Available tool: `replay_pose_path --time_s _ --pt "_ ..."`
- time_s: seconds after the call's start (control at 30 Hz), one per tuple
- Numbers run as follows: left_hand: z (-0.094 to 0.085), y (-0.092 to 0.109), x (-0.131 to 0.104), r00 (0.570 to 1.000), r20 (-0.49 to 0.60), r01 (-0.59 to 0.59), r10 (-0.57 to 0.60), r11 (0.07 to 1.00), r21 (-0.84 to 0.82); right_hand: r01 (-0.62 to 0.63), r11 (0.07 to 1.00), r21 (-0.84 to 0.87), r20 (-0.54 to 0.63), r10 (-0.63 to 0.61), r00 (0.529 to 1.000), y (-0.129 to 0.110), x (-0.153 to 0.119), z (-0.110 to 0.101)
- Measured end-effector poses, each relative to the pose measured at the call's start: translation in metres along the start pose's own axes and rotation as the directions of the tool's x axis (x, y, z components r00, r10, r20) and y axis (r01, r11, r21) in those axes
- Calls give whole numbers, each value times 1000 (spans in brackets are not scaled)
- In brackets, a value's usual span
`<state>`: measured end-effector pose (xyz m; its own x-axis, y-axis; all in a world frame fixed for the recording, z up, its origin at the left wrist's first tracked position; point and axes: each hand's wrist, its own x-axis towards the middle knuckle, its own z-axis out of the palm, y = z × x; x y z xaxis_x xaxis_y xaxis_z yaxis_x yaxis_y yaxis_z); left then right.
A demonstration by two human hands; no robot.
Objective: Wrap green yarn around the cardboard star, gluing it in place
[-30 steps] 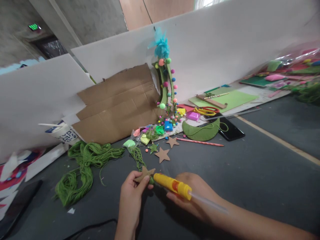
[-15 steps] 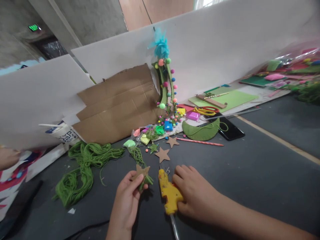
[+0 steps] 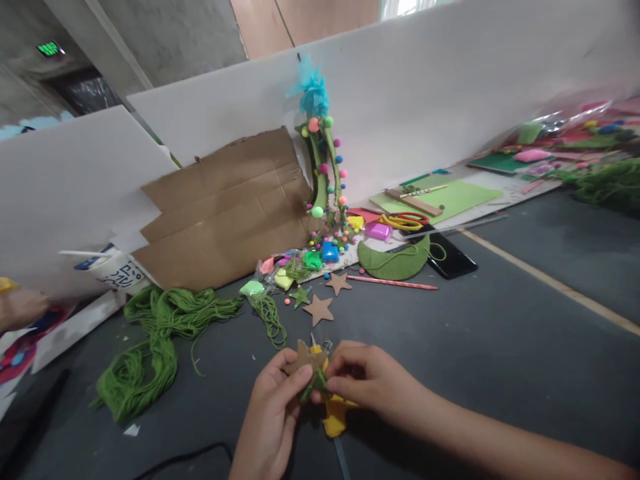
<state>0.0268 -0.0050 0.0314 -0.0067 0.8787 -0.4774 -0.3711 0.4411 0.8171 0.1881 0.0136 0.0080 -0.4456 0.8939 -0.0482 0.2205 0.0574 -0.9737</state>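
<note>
Our L hand (image 3: pixel 275 403) grips the cardboard star (image 3: pixel 305 359) btwn thumb & fingers, low-center above the table (image 3: pixel 490 373), while our R hand (image 3: pixel 373 381) has its fingertips pinched on the green yarn wrap (image 3: pixel 316 385) at the star's near side. We've got the yellow glue gun (image 3: pixel 335 420) lying under/behind both hands, w/ two loose stars (image 3: pixel 319 310), a green star (image 3: pixel 301 297) & a striped pencil (image 3: pixel 395 283) just beyond; yarn skein (image 3: pixel 163 333) sits off to L.
</note>
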Motion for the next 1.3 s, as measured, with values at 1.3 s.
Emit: replay_pose_path --time_s 1.3 --pt "5 -9 0 983 -9 -157 186 854 497 512 539 -668 211 -524 826 3 3 -18"
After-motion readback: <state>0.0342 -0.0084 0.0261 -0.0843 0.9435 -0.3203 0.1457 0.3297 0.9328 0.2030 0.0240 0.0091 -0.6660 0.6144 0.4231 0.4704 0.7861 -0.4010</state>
